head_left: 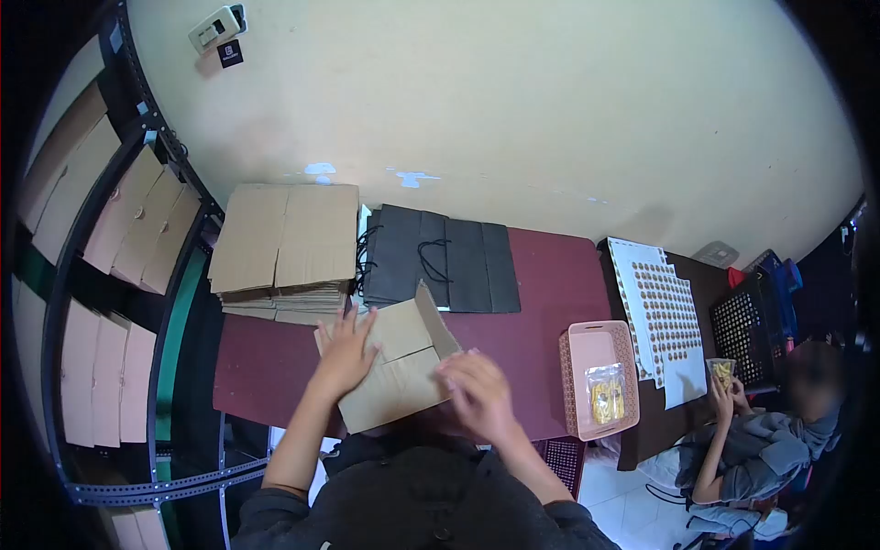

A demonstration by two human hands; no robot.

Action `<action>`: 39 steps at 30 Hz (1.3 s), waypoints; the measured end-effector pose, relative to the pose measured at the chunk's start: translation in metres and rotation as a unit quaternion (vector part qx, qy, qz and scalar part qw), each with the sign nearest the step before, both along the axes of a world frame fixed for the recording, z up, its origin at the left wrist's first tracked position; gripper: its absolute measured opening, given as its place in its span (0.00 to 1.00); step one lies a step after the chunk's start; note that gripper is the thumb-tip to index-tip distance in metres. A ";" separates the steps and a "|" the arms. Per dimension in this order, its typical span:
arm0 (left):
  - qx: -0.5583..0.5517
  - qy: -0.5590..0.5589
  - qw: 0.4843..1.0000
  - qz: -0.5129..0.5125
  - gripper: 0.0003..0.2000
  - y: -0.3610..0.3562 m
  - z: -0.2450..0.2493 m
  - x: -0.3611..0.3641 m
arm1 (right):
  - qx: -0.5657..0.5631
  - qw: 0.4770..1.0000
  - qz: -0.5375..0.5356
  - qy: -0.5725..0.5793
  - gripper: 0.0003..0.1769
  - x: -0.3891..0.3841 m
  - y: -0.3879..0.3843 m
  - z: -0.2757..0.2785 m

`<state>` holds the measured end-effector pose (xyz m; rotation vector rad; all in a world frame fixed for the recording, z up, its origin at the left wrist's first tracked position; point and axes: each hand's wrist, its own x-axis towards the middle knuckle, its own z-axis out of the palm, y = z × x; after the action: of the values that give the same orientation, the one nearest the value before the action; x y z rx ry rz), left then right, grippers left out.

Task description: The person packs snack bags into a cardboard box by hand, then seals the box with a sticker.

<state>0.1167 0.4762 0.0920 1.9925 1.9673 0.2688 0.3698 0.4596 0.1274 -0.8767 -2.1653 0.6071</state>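
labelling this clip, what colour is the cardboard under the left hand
Plain light brown; the cardboard shows best in the head view, the only one here.

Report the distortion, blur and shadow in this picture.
Head view: wide-lens distortion bows the shelving rack, and the corners fall to black; head view: the right grip looks slightly blurred, the co-worker's head heavily so; head view: a soft shadow lies on the wall behind the printed sheets.

We rest our left hand [346, 356] on creased cardboard [392, 392], our right hand [480, 392] at its opposite edge.
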 end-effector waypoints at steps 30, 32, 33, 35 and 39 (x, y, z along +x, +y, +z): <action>0.138 0.025 0.973 -0.186 0.32 0.008 -0.042 0.091 | -0.419 0.888 -0.079 0.175 0.27 0.055 0.026 0.001; 0.180 0.020 0.967 -0.176 0.30 0.007 -0.043 0.091 | -0.421 0.862 -0.093 0.267 0.25 0.051 0.042 -0.013; 0.180 0.019 0.967 -0.181 0.30 0.007 -0.042 0.091 | -0.420 0.861 -0.097 0.269 0.25 0.045 0.048 -0.019; 0.185 0.000 0.968 -0.171 0.29 0.009 -0.040 0.087 | -0.365 0.882 -0.105 0.280 0.25 0.029 0.059 -0.028; 0.184 -0.010 0.972 -0.145 0.27 0.014 -0.029 0.084 | -0.392 0.845 -0.024 0.362 0.27 -0.004 0.061 -0.041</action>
<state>0.2009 0.4904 0.0634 2.4603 1.6746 0.6156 0.3657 0.5210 0.0865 -0.8835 -1.1700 1.5682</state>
